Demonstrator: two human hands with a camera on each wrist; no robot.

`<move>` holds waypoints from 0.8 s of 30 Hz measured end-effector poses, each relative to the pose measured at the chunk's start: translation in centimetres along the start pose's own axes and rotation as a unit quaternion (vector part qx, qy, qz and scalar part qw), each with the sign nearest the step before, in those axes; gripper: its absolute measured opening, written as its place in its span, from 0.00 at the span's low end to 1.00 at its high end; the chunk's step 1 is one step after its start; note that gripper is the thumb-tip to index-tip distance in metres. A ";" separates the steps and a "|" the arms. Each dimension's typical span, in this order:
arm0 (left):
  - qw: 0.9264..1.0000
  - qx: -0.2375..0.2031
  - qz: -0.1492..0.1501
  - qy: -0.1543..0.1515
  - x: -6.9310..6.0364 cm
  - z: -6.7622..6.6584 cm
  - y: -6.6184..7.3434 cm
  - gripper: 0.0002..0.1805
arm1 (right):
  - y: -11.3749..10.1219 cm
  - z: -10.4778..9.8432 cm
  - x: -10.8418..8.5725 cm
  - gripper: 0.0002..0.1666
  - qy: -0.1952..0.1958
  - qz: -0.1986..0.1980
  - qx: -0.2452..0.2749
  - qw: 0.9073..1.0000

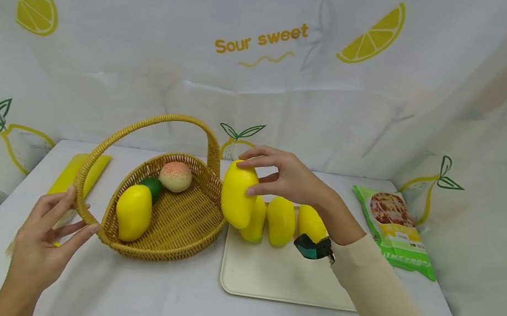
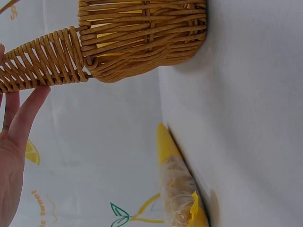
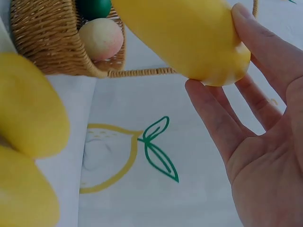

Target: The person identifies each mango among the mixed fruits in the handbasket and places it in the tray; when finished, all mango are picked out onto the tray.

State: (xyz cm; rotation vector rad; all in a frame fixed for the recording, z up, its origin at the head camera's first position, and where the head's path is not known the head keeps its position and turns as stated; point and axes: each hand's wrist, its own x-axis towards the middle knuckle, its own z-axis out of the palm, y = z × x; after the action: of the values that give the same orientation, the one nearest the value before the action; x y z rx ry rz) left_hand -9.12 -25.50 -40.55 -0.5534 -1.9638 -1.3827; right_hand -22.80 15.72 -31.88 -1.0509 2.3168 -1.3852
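Mango (image 1: pixel 235 198) aloft near the basket (image 1: pixel 182 224), pinched toward its top by the right hand (image 1: pixel 291 178), perhaps apt to slip from shallow contact, with a tipped basket possible from any tug by the left hand (image 1: pixel 40 241) pinching the handle (image 1: pixel 213 156).

A flat white table (image 1: pixel 149 300) carries a rounded, arch-handled brown wicker basket (image 1: pixel 159 255), a pale rectangular tray (image 1: pixel 283 283) just beside it, a glossy green printed food bag (image 1: pixel 397 229) at far right and, at far left, a yellow-ended clear packet (image 1: pixel 65 177), its contents hard to identify.
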 end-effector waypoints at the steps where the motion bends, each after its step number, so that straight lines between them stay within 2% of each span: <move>1: 1.000 0.000 0.000 0.000 0.0 0.0 0.0 0.47 | 0.1 -0.1 -0.3 0.29 0.002 0.003 -0.002 1.000; 11: 1.000 0.009 0.007 -0.005 0.4 0.1 0.0 0.46 | 1.6 -1.0 -3.6 0.29 0.026 0.033 -0.014 0.999; 24: 1.000 0.010 0.002 -0.004 0.1 -0.1 0.0 0.45 | 2.4 0.8 -7.6 0.28 0.022 0.076 -0.010 0.997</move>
State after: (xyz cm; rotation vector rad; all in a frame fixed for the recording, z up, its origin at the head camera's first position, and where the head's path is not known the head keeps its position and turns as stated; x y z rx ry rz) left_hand -9.20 -25.56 -40.45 -0.5540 -1.9791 -1.3583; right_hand -18.04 21.16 -35.43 -0.8382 2.3903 -1.3419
